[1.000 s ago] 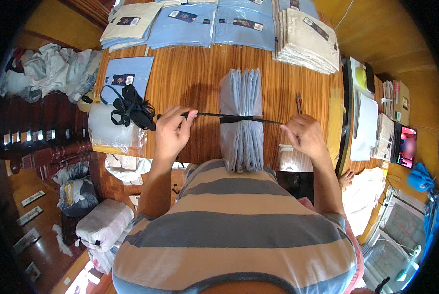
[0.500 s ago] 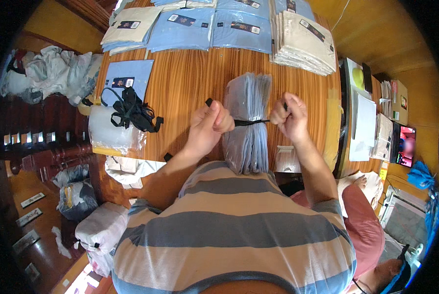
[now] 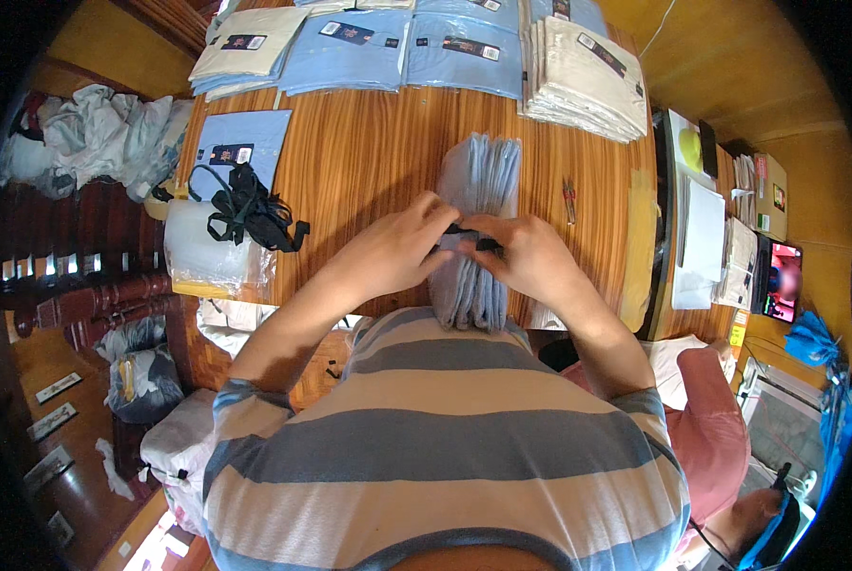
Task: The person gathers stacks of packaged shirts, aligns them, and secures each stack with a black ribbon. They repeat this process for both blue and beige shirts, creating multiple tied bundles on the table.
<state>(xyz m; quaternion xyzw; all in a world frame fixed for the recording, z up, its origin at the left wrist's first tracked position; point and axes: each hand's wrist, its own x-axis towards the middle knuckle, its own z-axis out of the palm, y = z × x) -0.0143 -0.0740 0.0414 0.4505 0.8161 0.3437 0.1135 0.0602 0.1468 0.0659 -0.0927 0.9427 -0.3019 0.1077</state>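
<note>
A bundle of folded light-blue garments in clear plastic stands on edge against my torso at the table's front. Over its middle, my left hand and my right hand meet, fingers pinched on a black ribbon that crosses the bundle. Part of the ribbon is hidden under the fingers. To the left, a loose heap of black ribbons lies over clear plastic bags and a bagged blue garment.
Bagged blue garments and a cream stack line the far side of the wooden table. Small thread snips lie right of the bundle. Another person in a red top is at the lower right.
My hands have come together from either side of the bundle, where they held the ribbon stretched out. The snips on the table now show where my right hand was.
</note>
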